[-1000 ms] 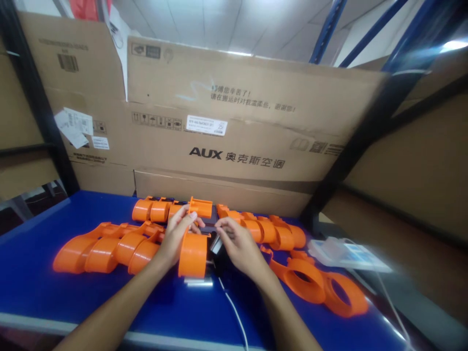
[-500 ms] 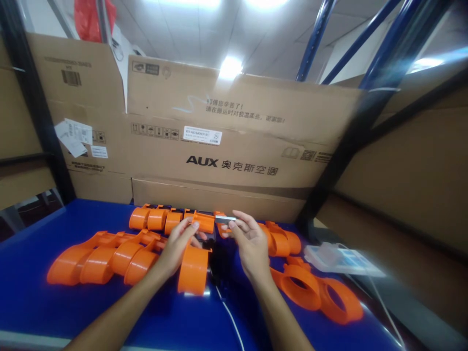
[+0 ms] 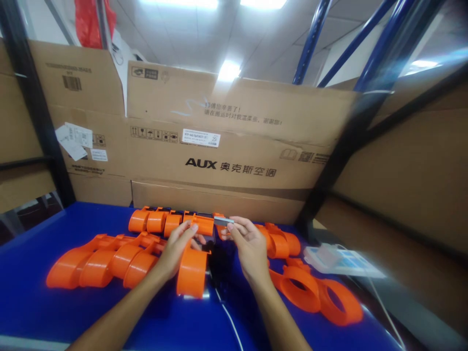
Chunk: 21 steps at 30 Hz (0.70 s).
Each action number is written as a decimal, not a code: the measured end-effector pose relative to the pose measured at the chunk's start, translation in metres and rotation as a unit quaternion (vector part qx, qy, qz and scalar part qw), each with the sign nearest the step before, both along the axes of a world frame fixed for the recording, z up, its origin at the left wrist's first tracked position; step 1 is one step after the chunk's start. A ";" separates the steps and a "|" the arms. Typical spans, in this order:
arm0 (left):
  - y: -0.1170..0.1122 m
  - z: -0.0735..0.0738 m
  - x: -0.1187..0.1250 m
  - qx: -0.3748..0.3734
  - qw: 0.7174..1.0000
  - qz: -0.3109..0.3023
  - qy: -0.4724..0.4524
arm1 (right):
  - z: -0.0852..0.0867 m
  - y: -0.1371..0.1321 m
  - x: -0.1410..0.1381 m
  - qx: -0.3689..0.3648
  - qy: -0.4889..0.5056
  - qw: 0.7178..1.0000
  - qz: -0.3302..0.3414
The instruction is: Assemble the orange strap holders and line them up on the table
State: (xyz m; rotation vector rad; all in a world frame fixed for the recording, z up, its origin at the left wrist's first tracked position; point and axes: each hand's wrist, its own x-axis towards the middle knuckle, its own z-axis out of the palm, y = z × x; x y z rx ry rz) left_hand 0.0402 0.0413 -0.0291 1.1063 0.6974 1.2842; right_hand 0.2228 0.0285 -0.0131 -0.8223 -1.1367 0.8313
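My left hand (image 3: 180, 246) is closed around an orange plastic tape dispenser (image 3: 192, 273), whose wide ring hangs down below the fingers. Its upper end points right, toward a short grey blade strip (image 3: 223, 222). My right hand (image 3: 251, 246) pinches that strip between thumb and fingers at its right end. The strip's left end meets or overlaps the dispenser's end; I cannot tell whether it is seated. Something black, partly hidden, lies on the blue table (image 3: 153, 317) between my hands.
Several orange dispensers lie in a front-left row (image 3: 97, 268) and a back-left row (image 3: 156, 222). More sit at right (image 3: 280, 243), with loose rings (image 3: 338, 302) nearer. A white cable (image 3: 230, 317) runs forward. A pale box (image 3: 343, 261) stands right; cardboard (image 3: 226, 195) walls the back.
The blade strip has turned in my right fingers: its toothed edge showed before, and a plain grey face shows now. Both hands stay nearly in place. The view has shifted slightly.
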 end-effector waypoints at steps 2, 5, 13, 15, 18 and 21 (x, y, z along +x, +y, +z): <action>0.001 0.000 0.000 -0.009 1.000 -0.006 -0.008 | -0.001 0.001 -0.001 -0.004 -0.003 1.000 0.005; 0.002 0.000 -0.001 -0.019 1.000 -0.014 -0.018 | -0.003 0.002 -0.001 -0.010 -0.014 1.000 0.012; 0.005 -0.005 -0.003 0.000 1.000 -0.018 0.017 | -0.005 0.004 0.005 0.010 -0.100 0.995 -0.025; 0.006 -0.007 -0.003 0.013 0.999 -0.028 0.038 | -0.006 0.004 0.006 0.017 -0.123 0.992 -0.015; 0.006 -0.009 -0.002 0.028 0.997 -0.037 0.060 | -0.007 0.005 0.006 0.006 -0.138 0.990 0.003; 0.005 -0.008 -0.002 0.027 0.997 -0.027 0.065 | -0.006 0.003 0.004 -0.011 -0.122 0.992 0.007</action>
